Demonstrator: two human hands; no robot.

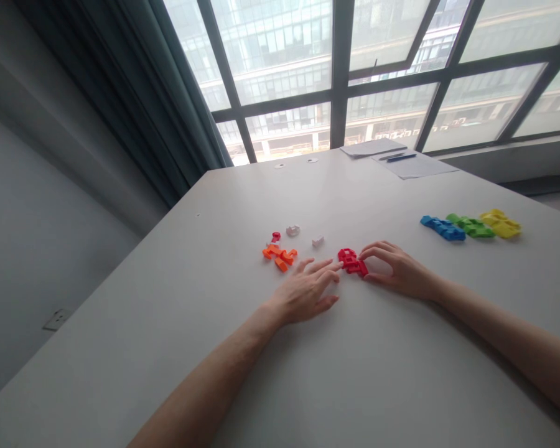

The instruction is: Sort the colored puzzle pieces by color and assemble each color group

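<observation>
A cluster of small red plastic pieces (pixel 350 260) lies on the white table (pixel 336 361) between my two hands. My left hand (pixel 310 289) is open, its fingers spread low over the table, with a fingertip at the cluster's left edge. My right hand (pixel 394 269) curves around the cluster's right side, thumb and fingers apart, their tips at the red pieces; no piece is lifted. Left of the cluster sit orange pieces (pixel 280 256), a single red piece (pixel 275 236), a white piece (pixel 318 241) and another white piece (pixel 293 230).
Farther right are grouped blue pieces (pixel 443 228), green pieces (pixel 471 226) and yellow pieces (pixel 501 224). Papers (pixel 420 167) with a blue pen (pixel 401 158) lie at the table's far edge, below the window. A dark curtain (pixel 168 93) hangs at the left.
</observation>
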